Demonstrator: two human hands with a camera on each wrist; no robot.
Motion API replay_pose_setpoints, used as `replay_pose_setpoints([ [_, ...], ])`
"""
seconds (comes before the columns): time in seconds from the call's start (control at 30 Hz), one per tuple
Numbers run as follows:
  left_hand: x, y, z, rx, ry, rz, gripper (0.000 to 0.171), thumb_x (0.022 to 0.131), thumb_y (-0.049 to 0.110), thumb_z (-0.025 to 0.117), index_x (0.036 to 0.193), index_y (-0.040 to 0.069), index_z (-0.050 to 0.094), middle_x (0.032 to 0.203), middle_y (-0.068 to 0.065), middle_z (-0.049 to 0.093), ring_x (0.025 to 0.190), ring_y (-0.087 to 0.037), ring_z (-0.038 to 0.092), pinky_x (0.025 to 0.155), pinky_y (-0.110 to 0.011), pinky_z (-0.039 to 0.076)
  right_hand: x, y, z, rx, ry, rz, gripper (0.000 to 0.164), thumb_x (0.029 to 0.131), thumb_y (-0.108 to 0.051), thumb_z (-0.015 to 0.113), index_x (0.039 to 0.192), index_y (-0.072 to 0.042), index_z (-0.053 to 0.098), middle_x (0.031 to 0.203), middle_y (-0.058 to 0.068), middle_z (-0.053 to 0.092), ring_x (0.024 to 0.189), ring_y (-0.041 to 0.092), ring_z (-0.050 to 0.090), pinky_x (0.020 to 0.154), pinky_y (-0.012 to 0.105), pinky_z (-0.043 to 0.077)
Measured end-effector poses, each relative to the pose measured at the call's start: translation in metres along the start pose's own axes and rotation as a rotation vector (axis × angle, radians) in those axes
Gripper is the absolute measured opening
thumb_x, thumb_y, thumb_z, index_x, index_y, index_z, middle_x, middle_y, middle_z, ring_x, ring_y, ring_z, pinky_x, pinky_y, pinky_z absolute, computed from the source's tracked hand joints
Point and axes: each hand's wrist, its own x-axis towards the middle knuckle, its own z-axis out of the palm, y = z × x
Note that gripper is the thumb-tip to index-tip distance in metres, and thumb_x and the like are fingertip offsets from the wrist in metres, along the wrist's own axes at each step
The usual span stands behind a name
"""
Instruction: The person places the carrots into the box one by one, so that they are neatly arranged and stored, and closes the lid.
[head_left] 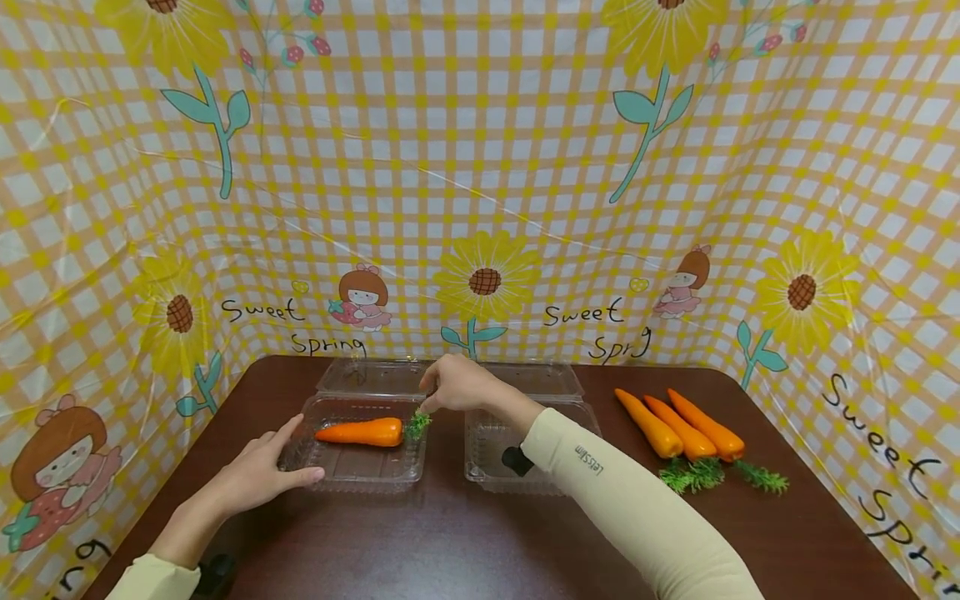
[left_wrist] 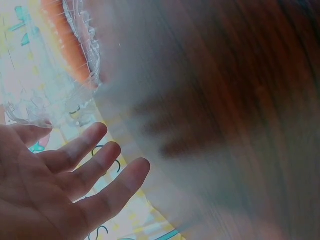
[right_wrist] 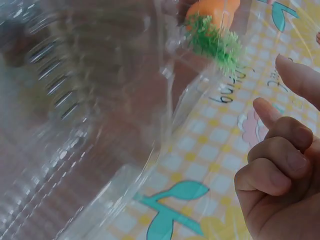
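An orange carrot with a green leafy top lies lengthwise in the left clear plastic box, its tip towards the left. My right hand is just above the leafy end. In the right wrist view its thumb and index finger stand apart with nothing between them, and the other fingers are curled. At the left box's outer side, my left hand has its fingers spread and its thumb by the near corner. The left wrist view shows that hand's palm bare of anything.
A second clear box stands right of the first, partly behind my right forearm; both lids are folded back. Three carrots lie on the brown table at the right. Checked cloth walls the back and sides.
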Motion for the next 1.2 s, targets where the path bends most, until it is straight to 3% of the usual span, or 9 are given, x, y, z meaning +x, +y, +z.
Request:
replay_pose_setpoints([
  [0.1, 0.0, -0.001, 0.0, -0.008, -0.004, 0.001, 0.107, 0.087, 0.063, 0.068, 0.163, 0.009, 0.014, 0.154, -0.039, 0.027, 0.141, -0.06, 0.025, 0.093, -0.075, 0.038, -0.01, 0.008, -0.006, 0.042, 0.02, 0.012, 0.037, 0.089, -0.022, 0.078, 0.122, -0.005, 0.072, 0.085, 0.006, 0.069, 0.064, 0.015, 0.054, 0.061, 0.031, 0.045],
  [0.27, 0.0, -0.001, -0.001, -0.012, -0.015, -0.008, 0.107, 0.088, 0.063, 0.067, 0.163, 0.01, 0.012, 0.155, -0.04, 0.025, 0.14, -0.06, 0.024, 0.093, -0.075, 0.038, -0.028, 0.021, -0.015, 0.103, 0.063, 0.039, 0.034, 0.089, -0.022, 0.078, 0.121, -0.01, 0.072, 0.061, 0.005, 0.054, 0.051, 0.013, 0.036, 0.053, 0.028, 0.033],
  [0.5, 0.002, -0.001, -0.001, -0.016, -0.015, -0.002, 0.107, 0.087, 0.063, 0.068, 0.162, 0.009, 0.013, 0.156, -0.04, 0.024, 0.141, -0.061, 0.022, 0.095, -0.077, 0.035, -0.055, 0.04, -0.025, 0.113, 0.106, 0.093, 0.033, 0.089, -0.028, 0.078, 0.119, -0.015, 0.073, 0.083, 0.004, 0.062, 0.067, 0.016, 0.047, 0.06, 0.031, 0.04],
  [0.83, 0.003, -0.002, -0.001, -0.027, -0.009, 0.001, 0.107, 0.087, 0.062, 0.069, 0.162, 0.009, 0.014, 0.156, -0.04, 0.023, 0.142, -0.061, 0.021, 0.096, -0.078, 0.033, -0.095, 0.069, -0.031, 0.143, 0.163, 0.166, 0.039, 0.089, -0.026, 0.078, 0.123, -0.009, 0.071, 0.061, -0.001, 0.041, 0.052, 0.014, 0.033, 0.055, 0.03, 0.033],
  [1.2, 0.003, -0.002, -0.001, -0.033, -0.002, 0.009, 0.106, 0.087, 0.062, 0.069, 0.161, 0.008, 0.016, 0.155, -0.039, 0.027, 0.141, -0.06, 0.025, 0.097, -0.076, 0.035, -0.137, 0.104, -0.037, 0.181, 0.226, 0.203, 0.044, 0.09, -0.027, 0.077, 0.127, -0.006, 0.068, 0.056, -0.004, 0.037, 0.046, 0.013, 0.031, 0.049, 0.028, 0.033],
])
